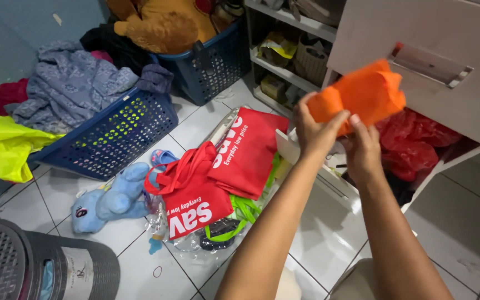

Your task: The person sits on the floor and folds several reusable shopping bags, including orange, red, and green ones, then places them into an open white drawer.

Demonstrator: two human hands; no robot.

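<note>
- Orange folded fabric bag is held up in front of an open white cabinet drawer, above the drawer's opening and slightly left of its metal handle.
- Left hand pinches the bag's lower left end, thumb on the near face and fingers behind.
- Right hand sits just below and to the right, thumb pressed against the bag's lower edge; its fingers are hidden behind the fabric.
- Both hands touch the bag, the left one holding more of it. The bag's long axis runs from lower left to upper right, rising away from the hands toward the drawer front.
- Crumpled red plastic bags fill the drawer directly beneath and behind the orange bag.
- Red fabric tote bags lie on the white tiled floor to the left, near a blue plush toy and a tipped blue plastic laundry basket.
</note>
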